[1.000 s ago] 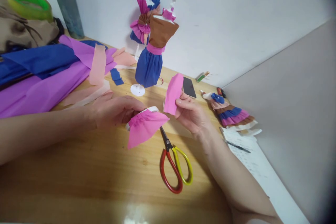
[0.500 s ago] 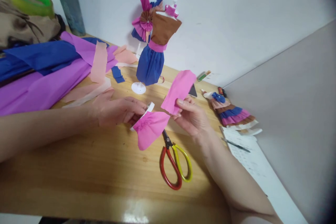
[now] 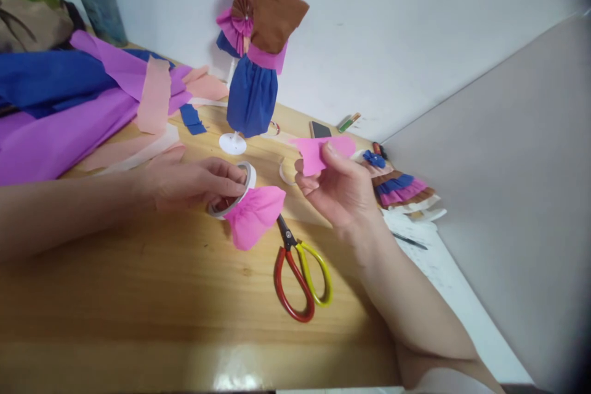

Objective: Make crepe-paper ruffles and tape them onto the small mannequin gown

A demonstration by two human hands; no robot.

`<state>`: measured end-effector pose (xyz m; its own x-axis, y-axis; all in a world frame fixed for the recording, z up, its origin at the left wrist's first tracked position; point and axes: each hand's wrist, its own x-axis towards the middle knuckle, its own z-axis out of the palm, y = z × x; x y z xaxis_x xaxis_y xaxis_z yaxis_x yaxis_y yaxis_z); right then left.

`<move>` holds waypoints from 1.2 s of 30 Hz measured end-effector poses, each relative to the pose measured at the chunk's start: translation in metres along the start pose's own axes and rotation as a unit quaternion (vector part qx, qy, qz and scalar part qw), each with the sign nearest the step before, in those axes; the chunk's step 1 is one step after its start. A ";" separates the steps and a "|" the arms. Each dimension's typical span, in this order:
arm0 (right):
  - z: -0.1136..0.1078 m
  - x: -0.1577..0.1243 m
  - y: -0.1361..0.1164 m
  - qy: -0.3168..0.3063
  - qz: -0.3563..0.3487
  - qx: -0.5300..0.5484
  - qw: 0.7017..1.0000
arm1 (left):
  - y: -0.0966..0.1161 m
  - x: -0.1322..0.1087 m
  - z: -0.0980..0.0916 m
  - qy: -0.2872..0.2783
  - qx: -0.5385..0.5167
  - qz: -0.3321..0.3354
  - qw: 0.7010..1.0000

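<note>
My left hand [image 3: 194,181] is closed on a white tape roll [image 3: 234,192] and on a gathered pink crepe-paper piece [image 3: 255,217] that hangs below it over the wooden table [image 3: 138,277]. My right hand [image 3: 339,188] pinches a flat pink crepe-paper strip [image 3: 321,151] between thumb and fingers, just right of the roll. Red-and-yellow scissors [image 3: 300,271] lie on the table below both hands.
A small mannequin in a brown, pink and blue paper dress [image 3: 256,61] stands behind my hands. Purple, blue and peach crepe sheets [image 3: 69,111] cover the left. A phone [image 3: 319,129], a lying paper-dressed doll [image 3: 399,188], a pen [image 3: 409,240] and white paper [image 3: 434,265] lie right.
My left hand has turned the tape roll up so its ring shows. My right hand has lowered and tipped the pink strip flatter. The view has shifted down and left.
</note>
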<state>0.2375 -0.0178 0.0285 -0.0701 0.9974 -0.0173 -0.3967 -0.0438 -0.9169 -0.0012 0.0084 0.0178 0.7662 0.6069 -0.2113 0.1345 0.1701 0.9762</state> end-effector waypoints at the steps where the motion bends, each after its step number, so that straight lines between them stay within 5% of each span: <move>1: 0.002 -0.001 -0.001 0.006 0.000 0.009 1.000 | 0.001 0.000 0.000 -0.009 -0.002 -0.013 1.000; 13: 0.019 -0.007 0.010 0.005 -0.050 -0.087 0.995 | -0.001 0.010 -0.012 -0.007 0.080 0.061 0.995; 27: 0.021 -0.011 0.017 -0.040 -0.064 -0.171 0.982 | 0.001 0.007 -0.009 -0.009 0.087 0.062 0.994; 36: 0.021 -0.009 0.015 -0.038 -0.037 -0.137 0.989 | -0.001 0.009 -0.009 -0.001 0.042 0.042 0.998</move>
<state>0.2131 -0.0288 0.0230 -0.1232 0.9896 0.0737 -0.1412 0.0561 -0.9884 -0.0005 0.0207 0.0147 0.7783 0.6145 -0.1293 0.1222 0.0538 0.9910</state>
